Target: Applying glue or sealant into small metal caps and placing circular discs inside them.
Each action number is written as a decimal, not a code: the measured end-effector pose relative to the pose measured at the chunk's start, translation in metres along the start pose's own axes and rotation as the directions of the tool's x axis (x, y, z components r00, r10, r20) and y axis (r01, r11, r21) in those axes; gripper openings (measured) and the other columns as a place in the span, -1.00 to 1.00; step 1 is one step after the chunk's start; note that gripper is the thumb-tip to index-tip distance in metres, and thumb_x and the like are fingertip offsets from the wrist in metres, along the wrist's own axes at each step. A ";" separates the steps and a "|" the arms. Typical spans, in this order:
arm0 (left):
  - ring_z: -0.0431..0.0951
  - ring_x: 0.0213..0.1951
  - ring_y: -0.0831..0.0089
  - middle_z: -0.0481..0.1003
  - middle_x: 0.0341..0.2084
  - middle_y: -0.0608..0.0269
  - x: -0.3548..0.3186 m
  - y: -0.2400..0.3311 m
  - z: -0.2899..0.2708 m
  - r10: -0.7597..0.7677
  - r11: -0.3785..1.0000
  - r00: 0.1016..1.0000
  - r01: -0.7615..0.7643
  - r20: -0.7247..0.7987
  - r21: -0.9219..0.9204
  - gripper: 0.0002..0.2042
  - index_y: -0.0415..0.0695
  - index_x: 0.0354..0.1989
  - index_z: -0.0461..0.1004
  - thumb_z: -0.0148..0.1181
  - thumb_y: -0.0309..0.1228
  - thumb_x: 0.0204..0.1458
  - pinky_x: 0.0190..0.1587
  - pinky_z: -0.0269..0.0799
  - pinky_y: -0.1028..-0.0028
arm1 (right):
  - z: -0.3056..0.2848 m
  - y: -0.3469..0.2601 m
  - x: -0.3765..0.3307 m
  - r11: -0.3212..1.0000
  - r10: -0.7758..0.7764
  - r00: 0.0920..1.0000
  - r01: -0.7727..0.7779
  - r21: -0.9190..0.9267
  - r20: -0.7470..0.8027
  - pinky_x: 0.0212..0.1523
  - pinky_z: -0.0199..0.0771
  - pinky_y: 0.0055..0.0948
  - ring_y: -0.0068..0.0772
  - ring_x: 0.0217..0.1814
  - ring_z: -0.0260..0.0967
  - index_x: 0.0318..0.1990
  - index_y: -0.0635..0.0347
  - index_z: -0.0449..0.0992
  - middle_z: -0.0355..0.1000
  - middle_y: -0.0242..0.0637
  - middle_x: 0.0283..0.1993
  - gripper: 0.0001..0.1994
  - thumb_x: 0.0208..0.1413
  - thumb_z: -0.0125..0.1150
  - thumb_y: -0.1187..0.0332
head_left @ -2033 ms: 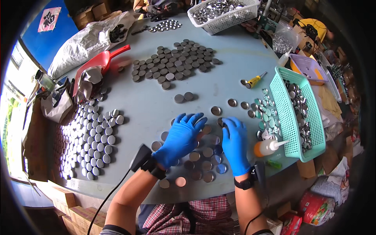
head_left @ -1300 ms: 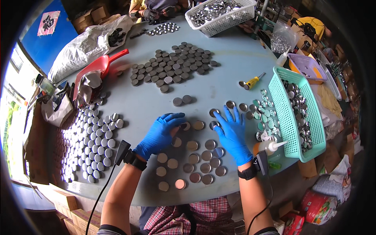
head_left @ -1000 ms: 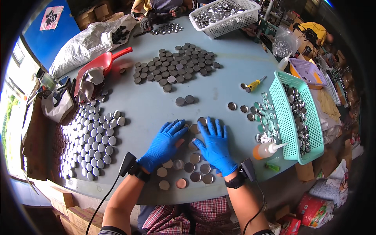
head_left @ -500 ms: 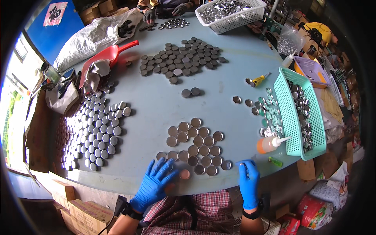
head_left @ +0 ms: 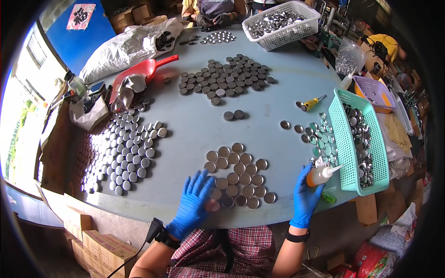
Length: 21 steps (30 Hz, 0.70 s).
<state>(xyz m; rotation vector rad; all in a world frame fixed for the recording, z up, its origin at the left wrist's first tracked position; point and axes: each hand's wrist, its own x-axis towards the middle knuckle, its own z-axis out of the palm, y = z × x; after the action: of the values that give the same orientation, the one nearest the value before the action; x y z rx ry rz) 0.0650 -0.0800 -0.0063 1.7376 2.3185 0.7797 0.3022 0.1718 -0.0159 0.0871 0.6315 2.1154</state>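
Note:
My left hand, in a blue glove, hovers or rests at the near edge of a cluster of shallow round metal caps, fingers stretched out. Its fingers partly cover the caps at the cluster's left side; whether they touch is unclear. In the same kind of glove, my right hand closes around the base of a squeeze bottle with orange liquid and a white pointed nozzle. The bottle lies tilted, its nozzle toward the green basket.
Silvery caps crowd the left side; dark discs lie farther back. Right of centre are a yellow screwdriver, loose shiny parts and a green lighter. A red dustpan lies left. A co-worker's gloved hands are across the table.
My right hand has moved up and right from the table's front edge and taken hold of the squeeze bottle. My left hand has shifted slightly right and up; the whole view has shifted too.

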 end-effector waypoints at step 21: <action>0.24 0.31 0.06 0.34 0.20 0.08 0.119 -0.036 0.010 0.156 0.988 0.988 -0.156 -0.007 0.025 -0.62 -0.04 0.11 0.43 0.16 -0.33 0.10 0.39 -0.05 -0.11 | -0.006 0.107 0.067 -0.156 -0.181 0.920 0.322 -0.934 0.347 0.30 0.35 -0.07 -0.14 0.28 0.27 0.32 0.41 0.11 0.23 -0.05 0.23 -0.40 0.27 0.16 0.24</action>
<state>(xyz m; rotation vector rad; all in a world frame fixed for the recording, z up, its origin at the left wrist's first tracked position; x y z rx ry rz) 0.0001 0.0263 -0.0093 1.9484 2.2271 0.7881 0.1805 0.1721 0.0177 -0.7658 -1.1583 1.5828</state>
